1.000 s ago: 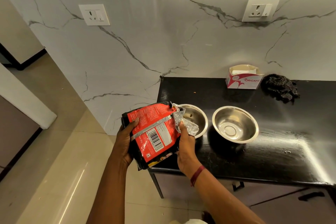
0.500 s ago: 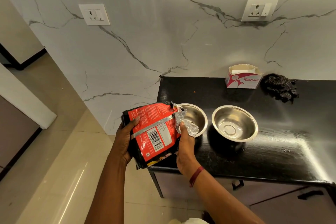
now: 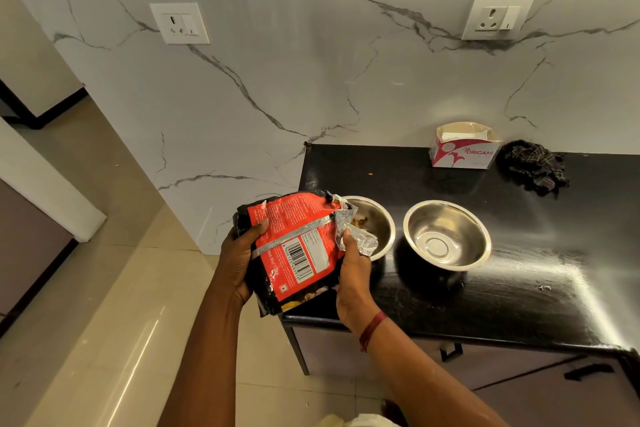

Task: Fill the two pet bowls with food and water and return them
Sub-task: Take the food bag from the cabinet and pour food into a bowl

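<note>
Head view, left hand (image 3: 239, 260) and right hand (image 3: 353, 274) clutch food pouch (image 3: 298, 246), kibbles (image 3: 360, 218) in left bowl (image 3: 382, 236)

Warm, bright indoor light; a hard white glare streaks the black table (image 3: 585, 291) toward its right edge; a softer sheen lies on the floor (image 3: 131, 350); the steel bowl (image 3: 446, 236) glints; wide-angle bending curves the wall (image 3: 311, 80) at the frame edges; focus is sharp.

There are two steel bowls (image 3: 379, 220) (image 3: 446, 236), one red food bag (image 3: 294, 246), one tissue box (image 3: 464, 152), one dark cloth (image 3: 533, 166), two wall sockets (image 3: 180, 23) (image 3: 497, 15) and two hands (image 3: 239, 260) (image 3: 353, 274).
</note>
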